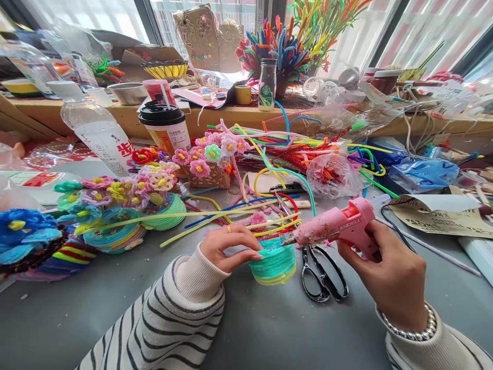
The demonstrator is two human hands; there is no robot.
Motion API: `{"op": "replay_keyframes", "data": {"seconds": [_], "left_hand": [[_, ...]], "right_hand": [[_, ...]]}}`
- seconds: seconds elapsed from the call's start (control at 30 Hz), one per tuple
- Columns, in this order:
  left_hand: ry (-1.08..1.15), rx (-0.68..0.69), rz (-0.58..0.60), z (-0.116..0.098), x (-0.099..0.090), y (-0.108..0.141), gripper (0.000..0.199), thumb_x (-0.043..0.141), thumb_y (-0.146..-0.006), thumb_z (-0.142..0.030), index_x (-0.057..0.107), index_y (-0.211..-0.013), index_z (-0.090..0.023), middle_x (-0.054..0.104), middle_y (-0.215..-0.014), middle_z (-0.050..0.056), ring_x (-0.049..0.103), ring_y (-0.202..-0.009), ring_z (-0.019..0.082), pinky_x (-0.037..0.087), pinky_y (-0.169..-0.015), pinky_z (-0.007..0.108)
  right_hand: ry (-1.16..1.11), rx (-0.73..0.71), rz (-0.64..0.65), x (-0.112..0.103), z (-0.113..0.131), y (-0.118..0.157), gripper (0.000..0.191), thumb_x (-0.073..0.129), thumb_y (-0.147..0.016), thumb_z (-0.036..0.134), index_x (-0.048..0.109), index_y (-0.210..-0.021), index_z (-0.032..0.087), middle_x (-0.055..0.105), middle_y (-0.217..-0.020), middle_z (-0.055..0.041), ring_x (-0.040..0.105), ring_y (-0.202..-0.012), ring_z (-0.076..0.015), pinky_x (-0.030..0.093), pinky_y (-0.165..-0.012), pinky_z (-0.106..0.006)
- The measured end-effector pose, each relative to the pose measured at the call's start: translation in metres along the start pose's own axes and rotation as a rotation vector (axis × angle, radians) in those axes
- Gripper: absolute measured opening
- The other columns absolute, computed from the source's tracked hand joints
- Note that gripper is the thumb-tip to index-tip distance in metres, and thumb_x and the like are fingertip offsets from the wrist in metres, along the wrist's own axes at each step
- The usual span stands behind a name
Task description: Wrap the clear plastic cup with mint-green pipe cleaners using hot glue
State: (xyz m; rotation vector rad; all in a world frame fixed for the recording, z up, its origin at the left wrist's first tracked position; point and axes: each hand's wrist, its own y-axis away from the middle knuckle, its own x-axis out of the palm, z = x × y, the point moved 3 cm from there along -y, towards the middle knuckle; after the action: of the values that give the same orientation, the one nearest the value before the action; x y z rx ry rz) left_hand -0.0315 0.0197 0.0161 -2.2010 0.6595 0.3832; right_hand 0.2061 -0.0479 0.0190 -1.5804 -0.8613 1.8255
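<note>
My left hand (231,247) pinches the rim of a small round pot (272,267) wrapped in turquoise pipe cleaner, with a yellow band at its base. In my right hand (393,267) is a pink glue gun (335,226), its nozzle pointing left at the pot's upper right rim. Whether the nozzle touches the rim I cannot tell. Black-handled scissors (323,275) lie on the table between the pot and my right hand. A turquoise strand (310,187) arches up behind the pot.
Pots with fuzzy flowers (115,205) stand at the left. Behind are a basket of pink flowers (210,177), a coffee cup (165,128), a plastic bottle (96,128) and a pile of pipe cleaners (285,154). Brown paper (442,218) lies right on the grey table (292,329).
</note>
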Motion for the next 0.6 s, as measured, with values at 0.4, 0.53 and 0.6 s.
{"op": "replay_keyframes", "data": {"seconds": [0.4,0.53,0.6], "left_hand": [[0.009,-0.004,0.016,0.0011,-0.0019,0.0016,0.008,0.064,-0.069,-0.010,0.067,-0.067,-0.003,0.067,-0.061,0.015,0.062,-0.057,0.017,0.054,-0.055,0.025],[0.004,-0.004,0.017,0.0008,-0.0021,0.0016,0.008,0.064,-0.069,-0.010,0.067,-0.066,-0.003,0.066,-0.061,0.015,0.062,-0.057,0.017,0.054,-0.055,0.025],[0.000,-0.004,0.012,0.0010,-0.0025,0.0019,0.008,0.064,-0.069,-0.010,0.067,-0.067,-0.003,0.066,-0.060,0.015,0.063,-0.057,0.017,0.054,-0.054,0.025]], "right_hand": [[-0.001,0.009,0.007,0.0003,-0.0020,0.0018,0.027,0.053,-0.079,0.039,0.053,-0.088,0.014,0.057,-0.060,-0.0005,0.049,-0.045,-0.0111,0.038,-0.046,-0.022],[-0.001,0.001,0.012,-0.0003,-0.0015,0.0010,0.025,0.051,-0.080,0.039,0.053,-0.086,0.015,0.056,-0.058,0.0002,0.049,-0.044,-0.0111,0.037,-0.045,-0.022],[0.005,-0.008,0.010,-0.0011,-0.0015,0.0008,0.025,0.050,-0.080,0.039,0.053,-0.085,0.015,0.056,-0.057,0.0001,0.049,-0.044,-0.0110,0.037,-0.045,-0.022]]}}
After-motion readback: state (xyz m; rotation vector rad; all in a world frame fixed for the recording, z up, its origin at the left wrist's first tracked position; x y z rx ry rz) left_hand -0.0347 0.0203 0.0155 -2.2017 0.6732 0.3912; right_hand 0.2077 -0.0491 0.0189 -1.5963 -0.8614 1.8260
